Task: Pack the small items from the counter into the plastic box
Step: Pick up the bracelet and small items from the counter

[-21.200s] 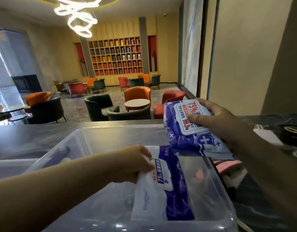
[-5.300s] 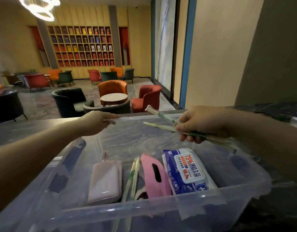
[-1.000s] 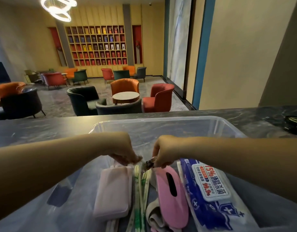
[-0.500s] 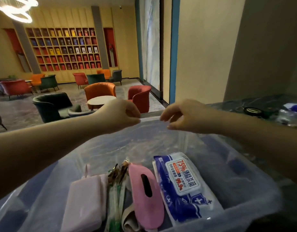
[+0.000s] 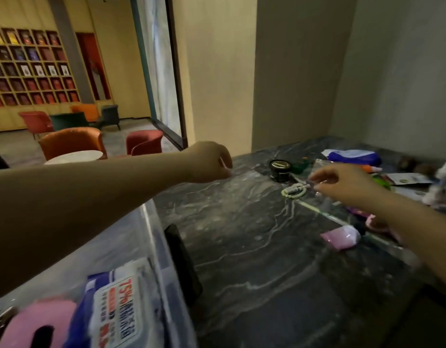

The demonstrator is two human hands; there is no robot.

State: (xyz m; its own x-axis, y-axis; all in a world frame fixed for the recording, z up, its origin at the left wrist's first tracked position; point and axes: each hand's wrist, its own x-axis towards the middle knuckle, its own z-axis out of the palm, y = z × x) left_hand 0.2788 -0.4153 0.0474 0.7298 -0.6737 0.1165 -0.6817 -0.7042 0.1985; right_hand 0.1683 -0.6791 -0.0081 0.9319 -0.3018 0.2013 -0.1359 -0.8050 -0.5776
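Observation:
The clear plastic box (image 5: 151, 222) fills the lower left. It holds a blue-and-white wipes pack (image 5: 116, 305) and a pink holder (image 5: 33, 325). My left hand (image 5: 211, 162) hovers past the box's far corner, fingers curled, with nothing visible in it. My right hand (image 5: 342, 182) stretches over the dark marble counter (image 5: 254, 247) with its fingers spread, just right of a pale green bead bracelet (image 5: 293, 192). It holds nothing. Close by lie a black round tin (image 5: 279, 169), a wrapped toothbrush (image 5: 317, 209), a small pink packet (image 5: 341, 237) and another blue wipes pack (image 5: 352, 158).
More small items, among them a printed card (image 5: 407, 178) and green pieces (image 5: 301, 167), crowd the counter's far right by the wall. A black latch (image 5: 184, 262) sits on the box's right side. Lounge chairs and a shelf wall stand beyond the counter to the left.
The view has swung right, from the box to the counter. Both hands have left the box's far rim. My right hand now reaches out toward the bracelet.

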